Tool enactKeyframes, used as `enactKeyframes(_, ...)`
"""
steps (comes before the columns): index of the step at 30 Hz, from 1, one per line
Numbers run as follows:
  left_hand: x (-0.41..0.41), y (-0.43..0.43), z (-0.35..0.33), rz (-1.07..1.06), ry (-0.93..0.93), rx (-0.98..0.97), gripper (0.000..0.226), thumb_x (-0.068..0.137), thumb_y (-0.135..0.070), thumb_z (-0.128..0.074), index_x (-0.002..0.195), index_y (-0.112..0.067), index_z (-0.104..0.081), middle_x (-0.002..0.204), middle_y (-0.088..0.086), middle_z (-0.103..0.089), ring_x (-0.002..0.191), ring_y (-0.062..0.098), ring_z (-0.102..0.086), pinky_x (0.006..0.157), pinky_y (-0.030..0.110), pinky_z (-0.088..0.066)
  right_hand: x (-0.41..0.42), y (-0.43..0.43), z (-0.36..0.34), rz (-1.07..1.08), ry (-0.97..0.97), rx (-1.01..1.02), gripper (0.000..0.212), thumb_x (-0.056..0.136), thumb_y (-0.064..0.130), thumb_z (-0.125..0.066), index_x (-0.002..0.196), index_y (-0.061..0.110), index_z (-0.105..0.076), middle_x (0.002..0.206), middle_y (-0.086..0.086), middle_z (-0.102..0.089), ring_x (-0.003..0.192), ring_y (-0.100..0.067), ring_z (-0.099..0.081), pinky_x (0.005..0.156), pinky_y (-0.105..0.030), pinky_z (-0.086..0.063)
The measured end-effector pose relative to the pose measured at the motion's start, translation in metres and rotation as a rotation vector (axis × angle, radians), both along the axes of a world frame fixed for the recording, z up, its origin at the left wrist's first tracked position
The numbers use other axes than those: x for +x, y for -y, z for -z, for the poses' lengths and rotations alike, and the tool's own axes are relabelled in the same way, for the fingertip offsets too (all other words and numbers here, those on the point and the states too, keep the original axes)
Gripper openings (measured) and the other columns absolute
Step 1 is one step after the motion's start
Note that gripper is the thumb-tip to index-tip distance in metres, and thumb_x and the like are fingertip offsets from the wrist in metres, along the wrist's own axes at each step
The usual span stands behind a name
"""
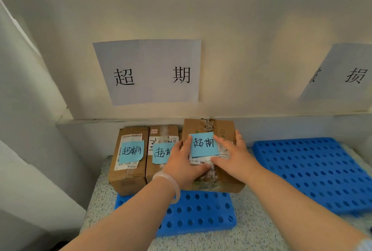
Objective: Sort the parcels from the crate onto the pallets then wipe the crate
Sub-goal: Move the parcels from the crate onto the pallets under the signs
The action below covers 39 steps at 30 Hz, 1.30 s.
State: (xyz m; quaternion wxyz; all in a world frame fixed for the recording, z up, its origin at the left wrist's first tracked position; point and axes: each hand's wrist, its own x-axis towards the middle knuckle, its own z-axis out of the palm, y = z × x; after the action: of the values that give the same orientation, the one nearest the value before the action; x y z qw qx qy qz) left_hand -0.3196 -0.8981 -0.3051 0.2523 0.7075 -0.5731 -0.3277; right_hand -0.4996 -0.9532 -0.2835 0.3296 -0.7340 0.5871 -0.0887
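Observation:
Three brown cardboard parcels, each with a blue sticky note, stand in a row on a blue perforated pallet (197,213) against the wall. The left parcel (128,162) and the middle parcel (159,154) stand untouched. Both hands are on the larger right parcel (209,128). My left hand (184,162) lies over its left top edge, thumb along its front. My right hand (231,154) lies flat on its top with fingers spread to its right edge. The crate is out of view.
A second blue pallet (314,172) lies bare at the right on the speckled floor (255,230). Two white paper signs (149,71) (342,73) hang on the wall above the pallets. A grey panel (30,130) closes off the left side.

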Motion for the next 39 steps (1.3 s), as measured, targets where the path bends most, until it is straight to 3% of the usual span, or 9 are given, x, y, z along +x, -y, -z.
enactKeyframes(5, 0.008, 0.02, 0.017, -0.056, 0.085, -0.031, 0.095, 0.08, -0.067, -0.061, 0.154, -0.041, -0.009, 0.16, -0.004, -0.014, 0.146, 0.022, -0.019, 0.118, 0.045, -0.026, 0.016, 0.028, 0.016, 0.001, 0.079, 0.064, 0.069, 0.089, 0.037, -0.067, 0.145, 0.055, -0.031, 0.162, 0.007, 0.019, 0.15, -0.023, -0.01, 0.118, -0.037, -0.025)
enactKeyframes(10, 0.009, 0.036, 0.02, -0.056, 0.062, -0.022, 0.088, 0.084, -0.056, -0.063, 0.154, -0.041, -0.012, 0.162, -0.004, -0.011, 0.148, 0.021, -0.015, 0.12, 0.042, -0.021, 0.017, 0.044, 0.023, 0.014, 0.127, 0.084, 0.068, 0.09, 0.032, -0.067, 0.146, 0.051, -0.034, 0.163, 0.006, 0.015, 0.15, -0.022, -0.005, 0.119, -0.038, -0.021)
enactKeyframes(28, -0.001, 0.048, 0.023, -0.005, -0.032, 0.018, 0.091, 0.087, -0.052, -0.063, 0.155, -0.04, -0.004, 0.163, -0.007, 0.003, 0.15, 0.019, -0.005, 0.121, 0.04, -0.016, 0.008, 0.058, 0.024, 0.041, 0.054, 0.043, 0.069, 0.088, 0.034, -0.068, 0.145, 0.053, -0.034, 0.163, 0.009, 0.011, 0.15, -0.022, -0.008, 0.118, -0.041, -0.029)
enactKeyframes(35, 0.01, 0.042, 0.035, 0.009, 0.23, 0.032, 0.087, 0.089, -0.062, -0.05, 0.155, -0.037, 0.001, 0.164, 0.0, -0.002, 0.15, 0.024, -0.006, 0.121, 0.043, -0.008, 0.025, 0.054, 0.034, 0.012, -0.008, 0.02, 0.07, 0.088, 0.037, -0.067, 0.145, 0.056, -0.031, 0.162, 0.013, 0.015, 0.148, -0.023, -0.015, 0.113, -0.039, -0.036)
enactKeyframes(39, 0.02, 0.043, 0.042, -0.004, 0.348, 0.004, 0.086, 0.087, -0.07, -0.042, 0.154, -0.039, 0.001, 0.164, -0.001, -0.008, 0.15, 0.022, -0.005, 0.121, 0.05, -0.004, 0.034, 0.056, 0.036, -0.036, -0.099, -0.038, 0.071, 0.088, 0.053, -0.061, 0.146, 0.058, -0.022, 0.162, 0.013, 0.015, 0.146, -0.027, -0.019, 0.113, -0.045, -0.038)
